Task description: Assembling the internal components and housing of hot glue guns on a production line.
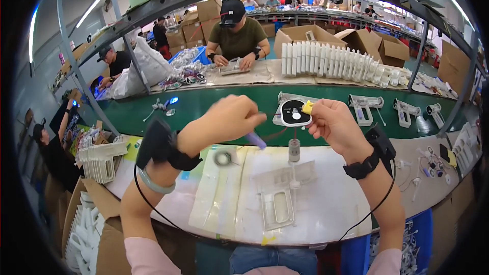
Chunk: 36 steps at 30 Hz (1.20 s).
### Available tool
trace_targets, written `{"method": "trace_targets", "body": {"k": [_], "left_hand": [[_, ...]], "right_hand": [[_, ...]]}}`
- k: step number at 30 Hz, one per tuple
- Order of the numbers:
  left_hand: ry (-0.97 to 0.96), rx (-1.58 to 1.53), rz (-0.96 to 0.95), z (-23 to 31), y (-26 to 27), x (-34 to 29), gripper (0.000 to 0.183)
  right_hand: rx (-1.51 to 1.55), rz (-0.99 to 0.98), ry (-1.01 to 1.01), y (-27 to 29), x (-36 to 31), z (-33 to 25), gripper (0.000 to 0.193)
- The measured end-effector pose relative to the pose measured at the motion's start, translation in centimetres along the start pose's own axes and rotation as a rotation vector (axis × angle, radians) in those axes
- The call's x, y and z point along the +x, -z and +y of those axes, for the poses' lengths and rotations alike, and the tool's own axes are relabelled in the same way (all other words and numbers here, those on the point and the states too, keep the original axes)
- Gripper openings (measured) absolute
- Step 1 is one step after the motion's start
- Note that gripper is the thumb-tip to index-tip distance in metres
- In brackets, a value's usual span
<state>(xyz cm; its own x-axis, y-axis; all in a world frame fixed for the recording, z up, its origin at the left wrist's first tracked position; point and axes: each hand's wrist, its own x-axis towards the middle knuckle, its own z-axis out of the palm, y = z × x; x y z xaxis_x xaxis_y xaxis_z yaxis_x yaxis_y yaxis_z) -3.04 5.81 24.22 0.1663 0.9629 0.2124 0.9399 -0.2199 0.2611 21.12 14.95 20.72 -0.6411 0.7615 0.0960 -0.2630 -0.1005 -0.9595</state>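
Observation:
My right hand (331,125) is closed on a small square panel (294,114), black-faced with a white rim, and a yellow piece (307,107) shows at its fingertips. Below the panel is a silver cylindrical motor (294,150). Motion blurs my left hand (224,121), raised left of the panel; whether its fingers grip anything is unclear. Just under them is a blurred purple cylinder (256,140), and a dark red wire runs between it and the panel. Beneath both hands, a translucent white plastic housing (277,193) with a looped handle lies on the worktop.
Several white housings (362,109) stand on the green conveyor belt (214,97) ahead. A wire coil (222,159) lies on the covered worktop (331,203). White frames (99,160) are stacked at left, loose wired parts (433,165) at right. Across the belt, a person (237,35) handles a part.

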Motion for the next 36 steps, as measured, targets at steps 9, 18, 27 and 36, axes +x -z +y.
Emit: {"method": "trace_targets", "body": {"k": [9,18,27,36], "left_hand": [[0.201,-0.555,-0.169,1.5,0.6,0.3,0.033],[0.311,-1.180,-0.008,0.2,-7.2,-1.1,0.031],[0.121,-0.700,-0.356,-0.9,-19.3,-12.4,0.054],[-0.017,-0.618,0.198,-9.0,-24.6,-11.8,0.075]], "right_hand": [[-0.037,0.033,-0.024,1.4,0.7,1.8,0.014],[-0.408,0.224,0.066,4.0,1.1,1.6,0.016],[-1.009,-0.035,0.074,-1.6,-2.0,14.1,0.016],[-0.755,0.034,-0.147,-5.9,-0.9,19.6,0.009]]}}
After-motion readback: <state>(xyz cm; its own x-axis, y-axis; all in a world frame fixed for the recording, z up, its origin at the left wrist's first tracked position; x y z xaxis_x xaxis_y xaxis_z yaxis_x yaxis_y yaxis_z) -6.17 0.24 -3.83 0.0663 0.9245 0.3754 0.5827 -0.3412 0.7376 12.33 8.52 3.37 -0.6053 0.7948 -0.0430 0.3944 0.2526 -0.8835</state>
